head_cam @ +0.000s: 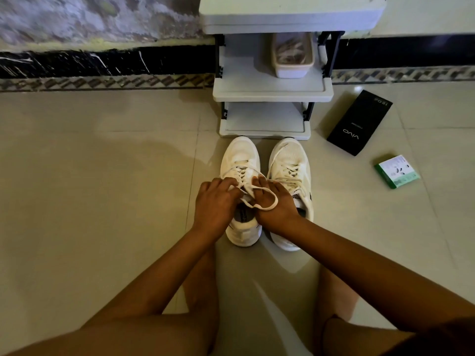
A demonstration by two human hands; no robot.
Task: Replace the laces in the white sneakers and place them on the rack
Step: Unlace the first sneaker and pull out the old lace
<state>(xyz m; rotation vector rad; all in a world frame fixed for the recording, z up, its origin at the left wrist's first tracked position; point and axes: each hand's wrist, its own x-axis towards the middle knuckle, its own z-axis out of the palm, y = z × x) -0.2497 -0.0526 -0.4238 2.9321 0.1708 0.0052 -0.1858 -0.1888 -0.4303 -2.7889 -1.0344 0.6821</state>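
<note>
Two white sneakers stand side by side on the floor tiles, toes toward the rack [272,95]. Over the tongue of the left sneaker [240,160], my left hand [216,201] and my right hand [273,201] both pinch its white lace [267,205]. A loop of that lace lies across the back of my right hand. The right sneaker [290,163] is laced, with loose lace ends draped over its side. My right wrist covers part of its opening.
The grey rack has a white tub [293,56] on its middle shelf and a bare bottom shelf. A black phone box [359,122] and a small green-and-white box [397,172] lie on the floor to the right. My knees frame the bottom of the view.
</note>
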